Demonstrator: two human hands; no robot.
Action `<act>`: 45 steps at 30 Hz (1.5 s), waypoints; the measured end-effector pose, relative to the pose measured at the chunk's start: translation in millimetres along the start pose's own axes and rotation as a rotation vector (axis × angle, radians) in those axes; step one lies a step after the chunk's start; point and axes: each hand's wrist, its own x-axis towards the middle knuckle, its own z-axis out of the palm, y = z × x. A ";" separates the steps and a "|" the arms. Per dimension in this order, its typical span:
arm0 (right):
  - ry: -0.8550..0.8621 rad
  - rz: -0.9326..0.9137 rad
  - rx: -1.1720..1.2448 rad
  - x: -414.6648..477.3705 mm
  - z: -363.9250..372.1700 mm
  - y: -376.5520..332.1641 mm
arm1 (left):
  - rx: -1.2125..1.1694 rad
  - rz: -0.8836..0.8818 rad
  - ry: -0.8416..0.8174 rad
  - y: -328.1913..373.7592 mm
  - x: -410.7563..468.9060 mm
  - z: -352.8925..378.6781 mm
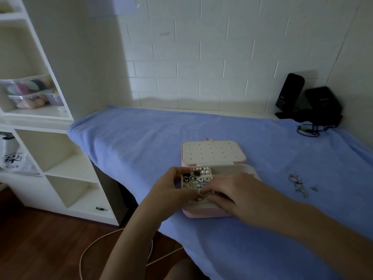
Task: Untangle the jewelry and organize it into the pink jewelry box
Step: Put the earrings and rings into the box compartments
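Note:
The pink jewelry box (201,212) lies open on the blue towel (141,142), its white perforated lid (213,154) tilted back. Black, white and pearl earrings (196,174) fill its left compartments. My left hand (171,190) curls over the box's left edge, fingertips inside. My right hand (232,190) reaches across the box from the right, its fingers bent down into the front compartments. Both hands' fingertips meet around a small dark ring-like piece (199,198). Which hand holds it is hidden. A tangle of silver jewelry (298,184) lies on the towel to the right.
White shelving (40,118) with plastic bins stands at the left. Black devices and cables (310,106) sit at the back right corner by the tiled wall. A white cable (96,245) runs over the wooden floor below the table edge.

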 end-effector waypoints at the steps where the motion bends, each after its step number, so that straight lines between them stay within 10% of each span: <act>1: 0.004 0.005 0.001 -0.2 0.6 0.2 | 0.000 -0.003 -0.006 0.4 -0.6 -0.9; 25: -0.340 0.113 -0.159 40.2 -29.5 -22.4 | 0.071 0.046 -0.129 -1.7 -2.1 -6.6; 45: -0.157 0.559 -0.004 32.4 -18.0 -29.9 | 0.056 0.024 -0.001 -4.5 -2.8 2.8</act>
